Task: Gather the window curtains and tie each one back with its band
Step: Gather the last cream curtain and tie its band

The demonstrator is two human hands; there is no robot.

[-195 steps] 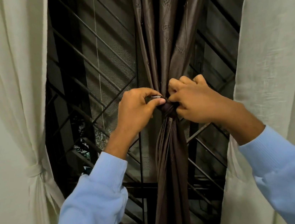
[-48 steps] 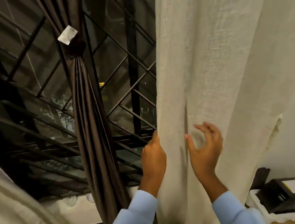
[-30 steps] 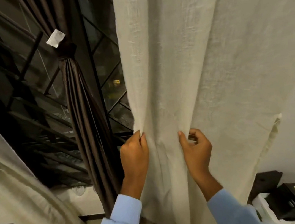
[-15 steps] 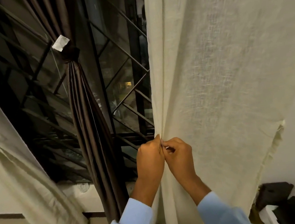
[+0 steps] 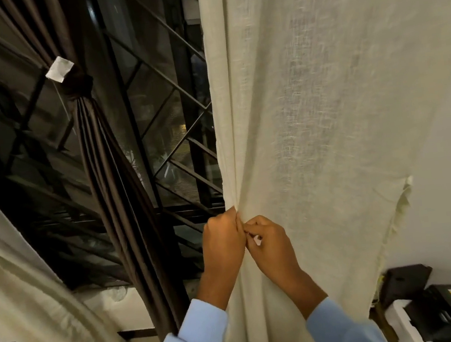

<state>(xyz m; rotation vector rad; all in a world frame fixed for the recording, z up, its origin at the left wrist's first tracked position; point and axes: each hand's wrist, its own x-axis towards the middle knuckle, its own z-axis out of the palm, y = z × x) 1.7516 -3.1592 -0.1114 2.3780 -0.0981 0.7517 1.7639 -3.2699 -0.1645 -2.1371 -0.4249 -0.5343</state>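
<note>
While both hands (image 5: 248, 239) pinch cream curtain (image 5: 309, 103) edge, tied brown curtain (image 5: 113, 170) hangs left.

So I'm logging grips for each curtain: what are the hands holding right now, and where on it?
Both hands, left hand and right hand, pinch the cream curtain at its window-side edge, low on the panel, bunching the fabric between them.

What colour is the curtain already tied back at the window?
Dark brown curtain, glossy; head view, the only one.
</note>
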